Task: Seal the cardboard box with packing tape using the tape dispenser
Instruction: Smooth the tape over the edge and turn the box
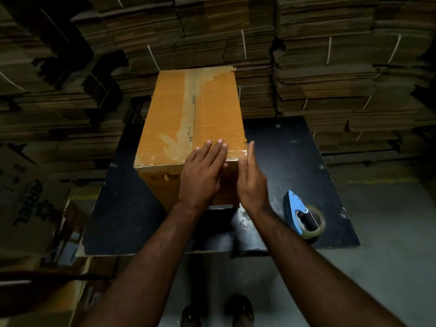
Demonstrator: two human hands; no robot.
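Note:
A closed cardboard box stands on a black table, its top flaps shut and glossy tape running across its near top edge. My left hand lies flat with fingers spread over the box's near top edge and front face. My right hand is held edge-on with straight fingers at the box's near right corner. The blue tape dispenser with its roll of clear tape rests on the table to the right of my right hand, untouched.
Tall stacks of flattened, strapped cardboard fill the back and both sides. A printed carton stands at the left beside the table. Grey floor lies at the right, and my feet show below the table's near edge.

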